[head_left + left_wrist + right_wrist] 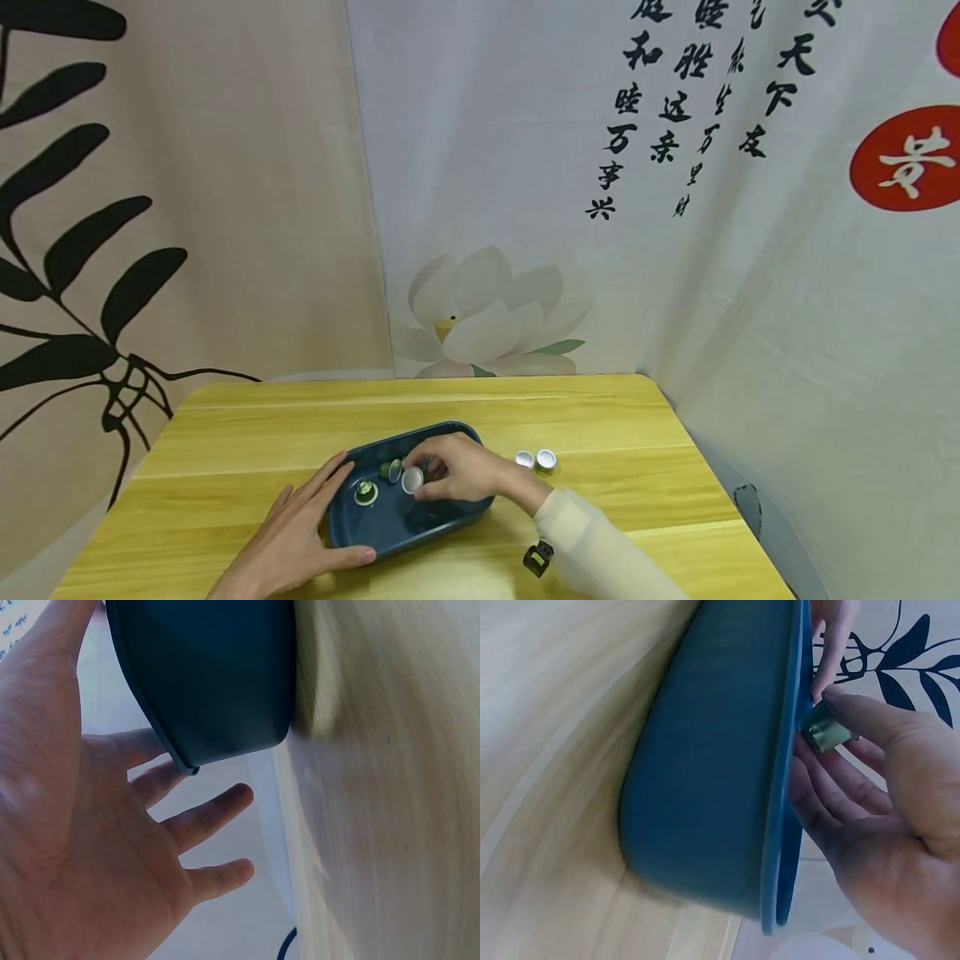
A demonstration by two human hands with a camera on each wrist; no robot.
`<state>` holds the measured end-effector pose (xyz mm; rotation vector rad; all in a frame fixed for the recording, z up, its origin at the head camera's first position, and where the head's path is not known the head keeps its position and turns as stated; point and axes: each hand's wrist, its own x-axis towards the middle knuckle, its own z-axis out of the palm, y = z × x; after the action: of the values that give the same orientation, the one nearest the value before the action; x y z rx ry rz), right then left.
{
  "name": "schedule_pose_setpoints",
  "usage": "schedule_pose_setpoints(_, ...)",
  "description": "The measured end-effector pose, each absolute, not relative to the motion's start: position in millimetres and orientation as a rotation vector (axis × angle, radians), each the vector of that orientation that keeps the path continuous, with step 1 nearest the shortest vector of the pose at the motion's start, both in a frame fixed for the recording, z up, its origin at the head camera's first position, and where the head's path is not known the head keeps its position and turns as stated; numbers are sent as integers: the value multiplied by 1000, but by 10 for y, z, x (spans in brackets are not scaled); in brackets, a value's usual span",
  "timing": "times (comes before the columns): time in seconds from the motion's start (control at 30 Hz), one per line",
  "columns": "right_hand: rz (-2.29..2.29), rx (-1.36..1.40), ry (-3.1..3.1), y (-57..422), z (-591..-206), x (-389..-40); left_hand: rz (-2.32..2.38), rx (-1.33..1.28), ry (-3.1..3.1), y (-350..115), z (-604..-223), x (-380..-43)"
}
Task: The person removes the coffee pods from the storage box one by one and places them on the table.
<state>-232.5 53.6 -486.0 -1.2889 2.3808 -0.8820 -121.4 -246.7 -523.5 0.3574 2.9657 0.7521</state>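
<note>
A dark blue tray (405, 533) sits on the wooden table. My left hand (300, 529) spans its left end, fingers straight along the rim and thumb by the near wall. In the left wrist view, the left hand (112, 817) has two fingertips partly hidden behind the tray (210, 682) and two extended free. Over the tray, my right hand (461, 471) pinches a small green cup-like piece (829, 735) between thumb and fingers; its round silvery end (412, 480) faces the head camera. Inside the tray lie a tipped green piece (391, 471) and another green piece (366, 492) with a pale rim.
Two small round silvery pieces, a left one (524, 459) and a right one (546, 460), stand on the table (615, 508) right of the tray, beyond my right forearm. A printed curtain (495, 167) hangs behind the table's far edge.
</note>
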Motion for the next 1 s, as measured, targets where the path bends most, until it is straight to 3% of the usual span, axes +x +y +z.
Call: schedule_pose_setpoints(1.0,-1130,-1099,2368,1103,-4792,-2246,751,331,2947,-2463,-5243,-1229)
